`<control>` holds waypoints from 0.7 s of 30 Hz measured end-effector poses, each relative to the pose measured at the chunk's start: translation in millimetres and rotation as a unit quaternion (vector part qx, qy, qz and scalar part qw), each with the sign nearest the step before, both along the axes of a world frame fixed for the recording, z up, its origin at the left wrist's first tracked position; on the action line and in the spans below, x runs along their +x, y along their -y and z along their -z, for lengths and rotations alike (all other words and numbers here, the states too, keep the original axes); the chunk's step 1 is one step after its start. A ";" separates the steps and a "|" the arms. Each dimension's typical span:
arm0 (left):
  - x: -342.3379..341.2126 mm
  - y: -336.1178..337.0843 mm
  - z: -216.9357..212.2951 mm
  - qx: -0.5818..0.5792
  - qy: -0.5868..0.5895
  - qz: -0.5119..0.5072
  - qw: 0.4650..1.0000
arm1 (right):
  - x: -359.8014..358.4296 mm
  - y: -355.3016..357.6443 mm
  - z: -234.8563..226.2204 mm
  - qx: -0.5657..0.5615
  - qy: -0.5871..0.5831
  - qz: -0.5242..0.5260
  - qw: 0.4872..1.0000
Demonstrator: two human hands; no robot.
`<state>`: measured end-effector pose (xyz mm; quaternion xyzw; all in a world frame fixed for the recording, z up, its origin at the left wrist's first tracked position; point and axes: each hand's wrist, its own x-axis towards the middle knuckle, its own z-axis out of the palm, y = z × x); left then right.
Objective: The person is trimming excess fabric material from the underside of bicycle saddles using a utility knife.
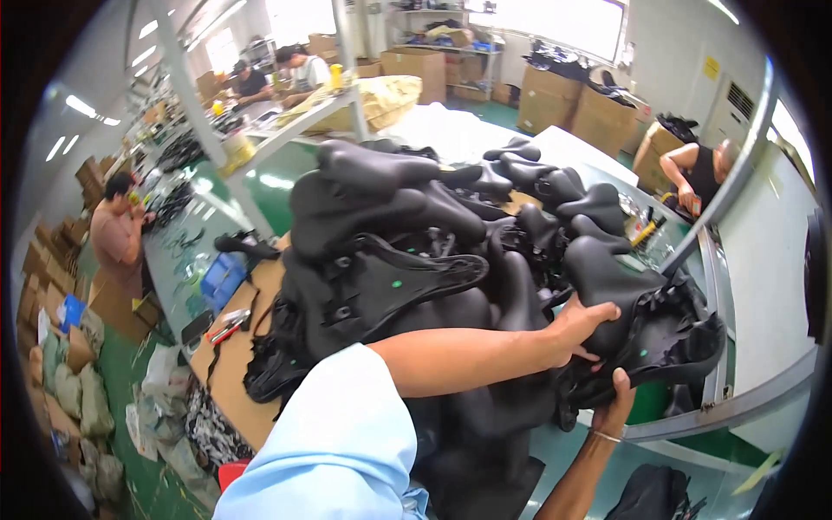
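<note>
Place: a factory assembly floor, as I see it around me.
Stock: black bicycle saddles (416,234) heaped on my bench.
Storage: cardboard boxes (555,100) stacked along the walls.
Floor: green-painted (130,381).
People: workers (117,238) at long benches.

Brown cardboard boxes (555,95) along far wall

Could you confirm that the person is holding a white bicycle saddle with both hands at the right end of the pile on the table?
Not quite: the bicycle saddle is black, not white, as the head view shows. The rest holds: the left hand grips it from above and the right hand from below, at the right end of the pile of saddles on the table.
</note>
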<state>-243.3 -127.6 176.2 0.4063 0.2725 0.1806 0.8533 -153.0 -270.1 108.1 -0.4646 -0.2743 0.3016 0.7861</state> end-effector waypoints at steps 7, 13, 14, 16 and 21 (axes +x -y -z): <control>-146.1 -54.9 -93.7 0.049 0.130 -0.157 0.978 | -86.8 -91.4 -123.8 0.011 0.149 -0.178 0.973; -273.8 -97.4 -65.8 0.177 -0.076 -0.271 0.943 | -187.2 -173.4 -144.4 -0.114 0.297 -0.208 0.925; -283.4 -102.0 -60.5 0.175 -0.072 -0.275 0.943 | -193.8 -178.4 -138.1 -0.148 0.385 -0.159 0.897; -306.0 -106.4 -47.5 0.318 -0.246 -0.290 0.868 | -209.5 -185.2 -144.6 -0.225 0.488 -0.120 0.835; -380.3 -104.3 -11.6 0.426 -0.150 -0.335 0.827 | -210.8 -184.0 -148.6 -0.229 0.601 -0.106 0.758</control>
